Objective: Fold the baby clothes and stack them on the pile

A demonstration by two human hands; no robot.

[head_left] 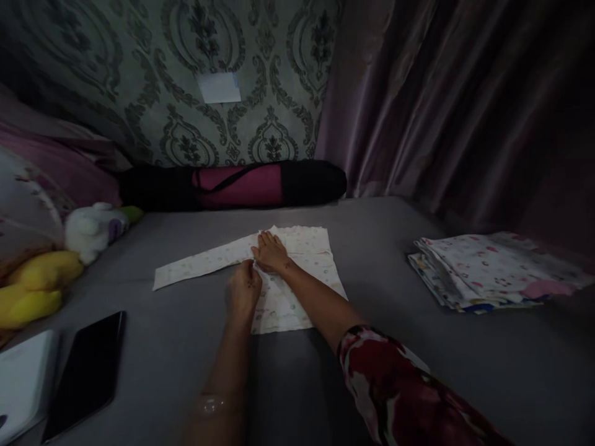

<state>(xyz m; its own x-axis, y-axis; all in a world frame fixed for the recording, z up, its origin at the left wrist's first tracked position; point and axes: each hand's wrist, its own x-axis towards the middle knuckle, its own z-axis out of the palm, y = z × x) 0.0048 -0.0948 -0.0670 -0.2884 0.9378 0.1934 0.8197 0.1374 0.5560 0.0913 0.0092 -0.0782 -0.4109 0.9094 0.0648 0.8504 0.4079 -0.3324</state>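
Note:
A small white patterned long-sleeved shirt (320, 266) lies on the grey bed sheet, one sleeve stretched out to the left. My right hand (272, 251) rests flat on it near the shoulder of that sleeve, fingers spread. Just below, my left hand (244, 288) is closed at the shirt's edge under the sleeve, pinching the cloth; it is slightly blurred. Part of the shirt's middle is hidden by my right forearm.
Folded patterned cloths (497, 272) are stacked on the right. On the left lie a black phone (88, 371), a white device (28, 378), a yellow plush toy (41, 288) and a white plush toy (90, 229). A long black-and-pink bag (242, 186) lines the wall.

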